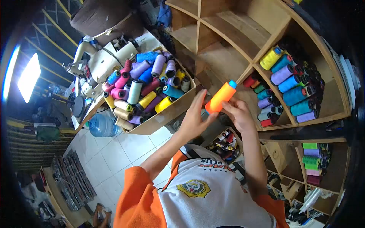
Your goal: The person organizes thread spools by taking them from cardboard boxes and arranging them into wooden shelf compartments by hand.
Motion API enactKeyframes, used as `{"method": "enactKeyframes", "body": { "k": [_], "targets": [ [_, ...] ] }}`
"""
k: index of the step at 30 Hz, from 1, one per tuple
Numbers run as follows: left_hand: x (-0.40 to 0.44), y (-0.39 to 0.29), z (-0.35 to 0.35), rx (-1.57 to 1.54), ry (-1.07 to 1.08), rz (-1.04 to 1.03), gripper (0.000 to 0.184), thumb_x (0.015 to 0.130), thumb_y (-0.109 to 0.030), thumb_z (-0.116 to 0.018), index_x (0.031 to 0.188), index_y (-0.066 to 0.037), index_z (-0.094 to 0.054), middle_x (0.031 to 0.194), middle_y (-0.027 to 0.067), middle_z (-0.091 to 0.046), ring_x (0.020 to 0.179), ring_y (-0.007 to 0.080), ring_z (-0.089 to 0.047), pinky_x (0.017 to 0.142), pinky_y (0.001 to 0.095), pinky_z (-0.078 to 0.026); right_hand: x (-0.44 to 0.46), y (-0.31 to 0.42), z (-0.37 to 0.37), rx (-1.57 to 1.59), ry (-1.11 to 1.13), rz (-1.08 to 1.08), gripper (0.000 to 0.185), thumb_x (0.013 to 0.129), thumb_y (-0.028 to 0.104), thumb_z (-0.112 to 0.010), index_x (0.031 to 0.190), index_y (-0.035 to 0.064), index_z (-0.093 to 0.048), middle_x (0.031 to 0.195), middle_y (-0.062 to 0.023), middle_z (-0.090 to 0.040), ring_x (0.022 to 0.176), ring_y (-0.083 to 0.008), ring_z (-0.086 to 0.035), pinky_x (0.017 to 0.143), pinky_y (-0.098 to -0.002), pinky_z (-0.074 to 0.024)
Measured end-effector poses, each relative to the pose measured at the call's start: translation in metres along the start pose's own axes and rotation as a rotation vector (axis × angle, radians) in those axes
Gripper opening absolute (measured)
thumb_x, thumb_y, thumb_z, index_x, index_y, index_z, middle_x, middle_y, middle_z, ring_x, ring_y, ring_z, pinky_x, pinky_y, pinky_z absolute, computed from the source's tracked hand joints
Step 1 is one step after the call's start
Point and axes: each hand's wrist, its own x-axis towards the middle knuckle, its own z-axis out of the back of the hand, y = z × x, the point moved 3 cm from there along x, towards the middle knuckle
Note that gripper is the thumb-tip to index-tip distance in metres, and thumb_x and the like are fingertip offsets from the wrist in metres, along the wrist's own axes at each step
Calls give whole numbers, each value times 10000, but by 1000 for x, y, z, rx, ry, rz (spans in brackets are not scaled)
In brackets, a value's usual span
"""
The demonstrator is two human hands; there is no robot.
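A bright orange thread spool (221, 97) with a blue tip is held up in front of the wooden shelf, tilted to the upper right. My right hand (239, 113) grips its side with thumb and fingers. On the other side, my left hand (197, 117) is at the spool's lower end, its fingers stretched upward and apart from the thumb. Left of my hands, a cardboard box (163, 117) is heaped with spools in purple, blue, yellow, pink and other colours. Shelf compartments to the right hold stacked spools (282, 75).
A white sewing machine (108, 62) stands behind the box at upper left. Below it is a large blue water bottle (102, 125). A wooden shelf (251, 64) curves round the right side. A box of dark items (226, 146) sits below my right hand. Part of another person (100, 216) shows at bottom left.
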Motion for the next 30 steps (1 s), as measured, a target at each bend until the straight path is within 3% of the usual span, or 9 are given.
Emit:
{"method": "enactKeyframes", "body": {
  "k": [3, 7, 10, 13, 18, 21, 24, 26, 30],
  "targets": [
    [-4, 14, 1, -111, 273, 419, 636, 742, -169, -751, 1279, 32, -476, 1152, 228, -576, 995, 346, -616, 790, 349, -510, 4, -10, -1, -133, 40, 27, 359, 872, 170, -666, 1169, -16, -586, 1100, -77, -639, 973, -109, -594, 848, -267, -477],
    [-6, 18, 8, 240, -134, 10, 504, 719, -150, -776, 1162, -14, -576, 1047, 165, -644, 929, 314, -645, 779, 354, -516, 8, -23, -7, -111, -83, -33, 353, 876, 180, -662, 1161, -15, -588, 1047, -71, -658, 907, -125, -629, 768, -247, -489],
    [-5, 25, 15, 338, -202, 4, 493, 700, -156, -792, 1124, -24, -579, 1085, 159, -611, 963, 337, -622, 777, 366, -516, 5, -17, -14, -177, -216, -48, 375, 869, 227, -673, 1156, -1, -592, 984, -63, -673, 829, -125, -651, 682, -231, -490],
    [-6, 30, 21, 369, -172, -90, 509, 666, -105, -796, 1114, -38, -564, 1125, 160, -571, 977, 347, -606, 797, 384, -510, 2, 5, -21, -303, -333, -47, 410, 853, 299, -690, 1141, 20, -605, 895, -51, -676, 709, -100, -648, 573, -206, -464],
    [-4, 43, 25, 289, -42, -225, 568, 659, -102, -800, 1160, -44, -539, 1147, 160, -558, 1076, 362, -556, 891, 405, -468, -1, 2, -6, -365, -227, -5, 322, 872, 226, -668, 1116, 22, -621, 879, -14, -652, 694, -78, -621, 583, -188, -461],
    [11, 45, 42, 347, 61, -84, 711, 683, -234, -809, 1276, -40, -468, 1272, 178, -506, 1232, 340, -448, 1023, 406, -363, -9, -11, 20, -397, -291, 47, 336, 863, 222, -676, 1091, -20, -629, 803, -40, -659, 661, -73, -615, 591, -219, -485],
    [49, 95, 90, 628, -192, -33, 509, 764, -162, -711, 1199, -18, -489, 1145, 216, -540, 1049, 401, -535, 898, 420, -451, -34, -15, 53, -480, -405, 38, 353, 858, 224, -679, 1100, -26, -623, 754, -40, -655, 655, -85, -620, 594, -234, -488],
    [71, 123, 120, 975, -316, 98, 495, 831, -276, -657, 1191, 20, -490, 1108, 253, -538, 986, 421, -566, 820, 462, -481, -41, -26, 74, -590, -475, 39, 365, 850, 232, -686, 1108, -18, -621, 729, -55, -652, 656, -105, -629, 598, -257, -491],
    [96, 163, 134, 1153, -81, 415, 551, 848, -471, -588, 1077, 27, -529, 1031, 260, -583, 921, 443, -610, 771, 494, -509, -63, -42, 148, -1030, -697, 59, 391, 813, 305, -697, 1104, 52, -636, 755, -167, -661, 701, -262, -668, 632, -344, -498]
  ]
}}
